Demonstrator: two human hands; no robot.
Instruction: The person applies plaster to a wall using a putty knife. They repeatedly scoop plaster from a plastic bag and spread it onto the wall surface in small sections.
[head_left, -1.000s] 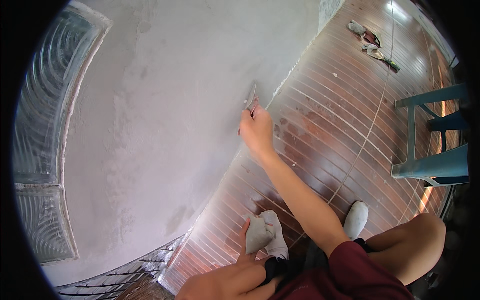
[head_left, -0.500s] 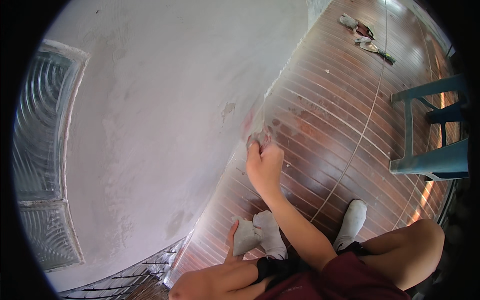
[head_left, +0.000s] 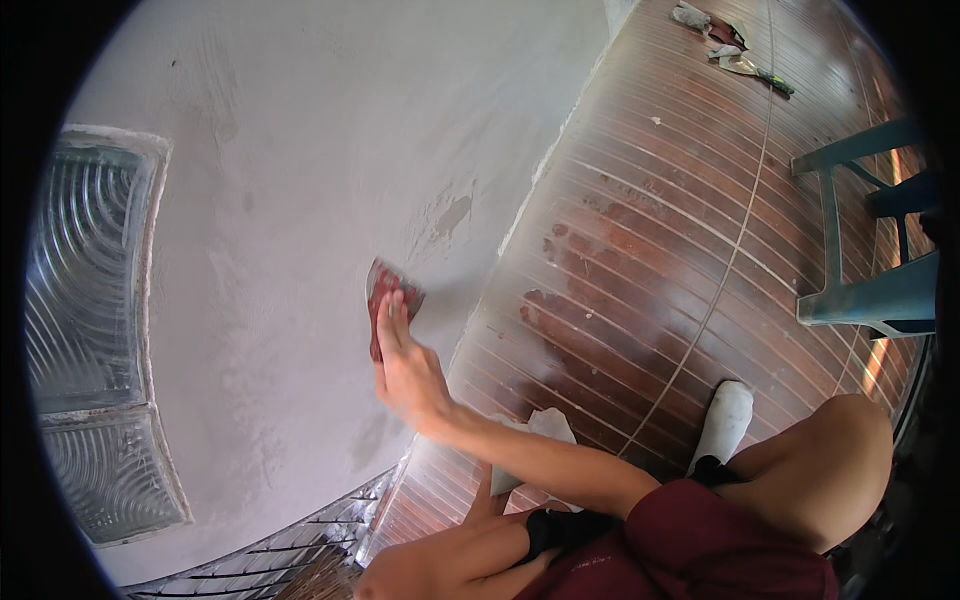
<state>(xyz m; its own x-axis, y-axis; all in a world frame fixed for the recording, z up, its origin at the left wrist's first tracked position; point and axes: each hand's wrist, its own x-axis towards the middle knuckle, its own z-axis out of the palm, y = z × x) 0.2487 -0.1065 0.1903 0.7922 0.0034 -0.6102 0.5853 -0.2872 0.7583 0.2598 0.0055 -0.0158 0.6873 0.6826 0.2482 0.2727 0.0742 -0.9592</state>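
My right hand [head_left: 410,370] grips a putty knife [head_left: 385,295] with a red body, fingers over it, against the grey plastered wall [head_left: 260,250], left of the wall's rough bottom edge. A small darker patch [head_left: 454,214] shows on the plaster above the knife. Low in the picture, my left hand [head_left: 482,497] holds a grey, flat putty-covered piece [head_left: 508,478], largely hidden behind my right forearm, beside my sock-covered foot.
Glass blocks [head_left: 85,285] in the wall at left. A striped brown tile floor [head_left: 640,270] runs along it, with scrapers and a rag [head_left: 735,55] at top right, a blue plastic stool [head_left: 840,300] at right, my other foot [head_left: 725,415] and a grille [head_left: 300,530] at lower left.
My right hand and knife have moved left and down from the wall's bottom edge onto the wall surface. My left hand stays low with its grey piece. The view has shifted slightly.
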